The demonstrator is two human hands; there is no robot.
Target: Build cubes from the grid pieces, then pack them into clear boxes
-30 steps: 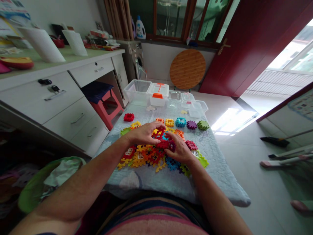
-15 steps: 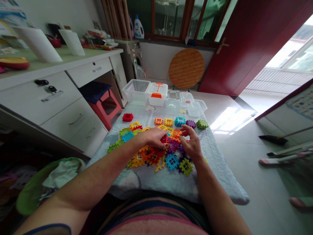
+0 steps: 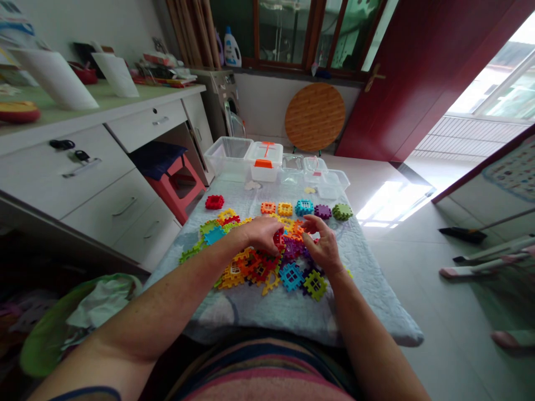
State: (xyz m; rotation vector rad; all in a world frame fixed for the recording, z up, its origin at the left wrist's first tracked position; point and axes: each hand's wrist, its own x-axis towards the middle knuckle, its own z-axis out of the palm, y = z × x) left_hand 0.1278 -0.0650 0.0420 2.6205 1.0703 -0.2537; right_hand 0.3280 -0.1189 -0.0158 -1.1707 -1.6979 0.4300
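Over a pile of colourful interlocking plastic tiles (image 3: 251,262), my left hand (image 3: 264,233) has its fingers closed on a red tile (image 3: 278,238). To its right, my right hand (image 3: 321,242) is held above the purple tiles (image 3: 295,249), thumb and fingers apart with nothing between them. Nearest me in the pile lie a blue window tile (image 3: 291,276) and a green window tile (image 3: 315,285). Behind the pile stands a row of joined tile blocks: red (image 3: 214,201), orange (image 3: 268,208), yellow (image 3: 285,209), blue (image 3: 304,208), purple (image 3: 322,211) and green (image 3: 342,211).
Clear plastic boxes (image 3: 231,161) line the far end of the cloth-covered table (image 3: 376,301), one with a lid and orange latches (image 3: 263,164). A red stool (image 3: 179,181) and a white desk (image 3: 100,161) are at the left. A broom (image 3: 462,235) lies at the right.
Both hands stay nearly in place; my right fingers have shifted slightly toward the left hand. The whole view has turned a little, so everything sits slightly further left.
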